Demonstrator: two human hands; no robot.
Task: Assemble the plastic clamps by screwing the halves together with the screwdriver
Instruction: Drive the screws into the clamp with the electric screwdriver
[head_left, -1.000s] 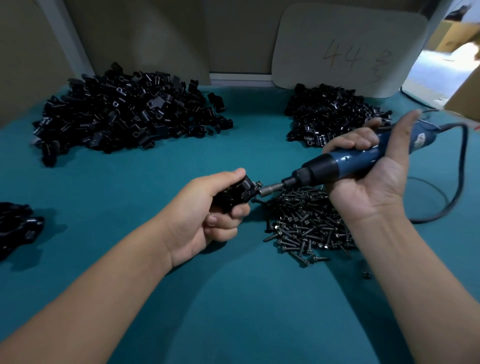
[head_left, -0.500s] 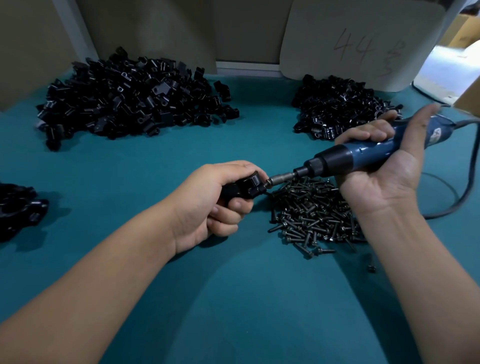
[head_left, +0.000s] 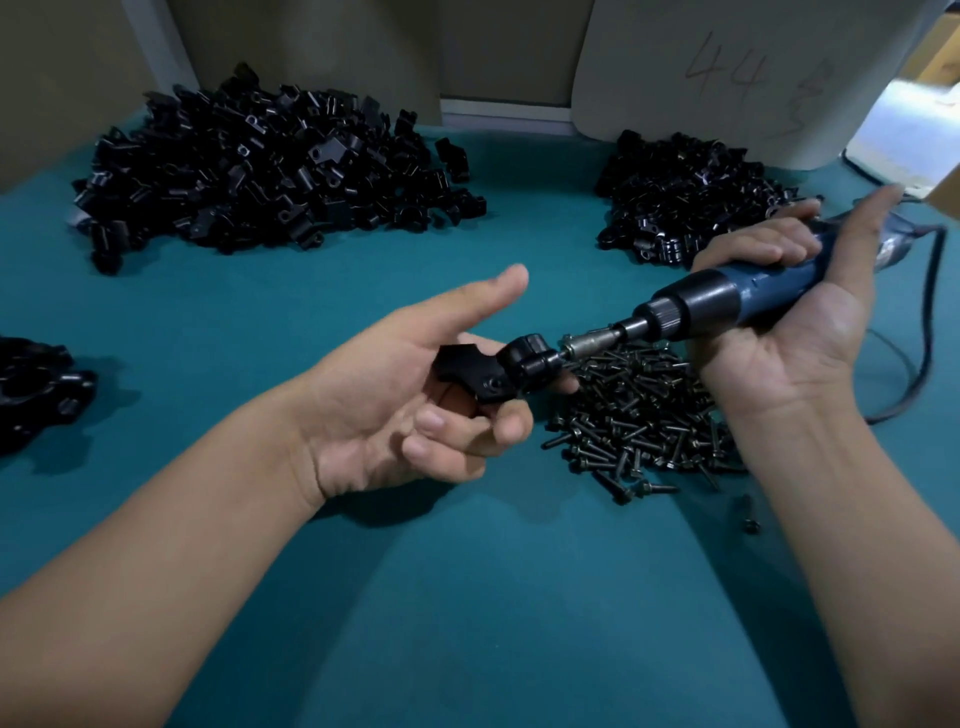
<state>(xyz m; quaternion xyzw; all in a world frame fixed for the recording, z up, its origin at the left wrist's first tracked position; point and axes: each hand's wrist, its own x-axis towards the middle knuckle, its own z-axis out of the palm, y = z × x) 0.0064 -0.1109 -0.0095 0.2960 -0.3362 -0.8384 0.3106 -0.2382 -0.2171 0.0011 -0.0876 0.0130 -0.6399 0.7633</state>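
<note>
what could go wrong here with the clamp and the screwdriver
1. The left hand has its thumb lifted, so only curled fingers cradle the clamp; a push from the screwdriver might twist or drop it.
2. The tip points toward those fingers, so a slip could jab them.
3. The cord trails beside the screw pile and could drag screws about.

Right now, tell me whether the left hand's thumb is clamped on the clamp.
Off: the left hand cradles the clamp on curled fingers, thumb raised.
</note>
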